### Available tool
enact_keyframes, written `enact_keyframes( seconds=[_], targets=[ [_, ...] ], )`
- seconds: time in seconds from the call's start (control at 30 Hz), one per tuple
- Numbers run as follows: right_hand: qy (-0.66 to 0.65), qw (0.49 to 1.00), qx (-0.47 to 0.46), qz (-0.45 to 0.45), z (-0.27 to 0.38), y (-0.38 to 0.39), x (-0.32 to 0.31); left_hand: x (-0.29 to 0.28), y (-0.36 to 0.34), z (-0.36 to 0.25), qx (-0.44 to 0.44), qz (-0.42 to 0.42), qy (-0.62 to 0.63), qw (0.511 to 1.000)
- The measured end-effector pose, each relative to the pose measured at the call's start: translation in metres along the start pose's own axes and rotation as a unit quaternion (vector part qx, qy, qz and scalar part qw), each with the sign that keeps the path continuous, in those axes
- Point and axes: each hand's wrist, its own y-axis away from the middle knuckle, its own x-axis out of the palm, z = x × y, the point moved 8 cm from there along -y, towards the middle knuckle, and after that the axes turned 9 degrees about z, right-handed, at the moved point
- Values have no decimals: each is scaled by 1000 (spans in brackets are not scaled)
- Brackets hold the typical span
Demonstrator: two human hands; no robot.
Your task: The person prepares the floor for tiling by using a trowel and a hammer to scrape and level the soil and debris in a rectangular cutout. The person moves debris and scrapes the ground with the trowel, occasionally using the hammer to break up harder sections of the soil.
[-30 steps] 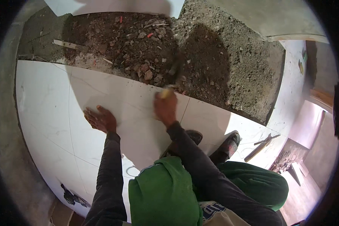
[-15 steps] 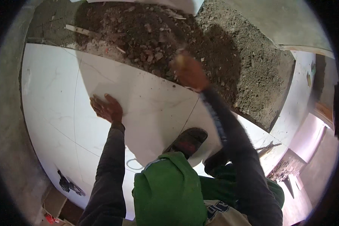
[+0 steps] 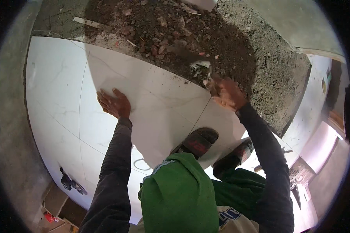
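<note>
Your left hand (image 3: 113,103) flat, fingers spread, on white tile (image 3: 58,89); right hand (image 3: 225,92) grips trowel (image 3: 200,66), blade pointing forward-left into rubble (image 3: 163,27).

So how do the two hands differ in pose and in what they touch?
The left hand lies flat and open on the white tile; the right hand is closed around a tool, off the tile. The left rests on clean tile, the right reaches over the dirt. Both wear dark sleeves.
</note>
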Motion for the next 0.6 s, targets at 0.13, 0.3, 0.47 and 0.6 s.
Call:
enact_keyframes(
  seconds=[0.13,0.3,0.47,0.6],
  targets=[
    [23,981,163,104,22,1,26,2,3,15,-5,-5,-6,1000],
    [99,985,136,32,24,-45,41,-1,4,4,14,-22,-2,1000],
    [90,969,219,76,22,-88,38,-1,-3,-3,37,-5,-5,999],
    [45,972,229,34,32,-59,-4,13,-9,1,31,-6,-25,999]
  ],
)
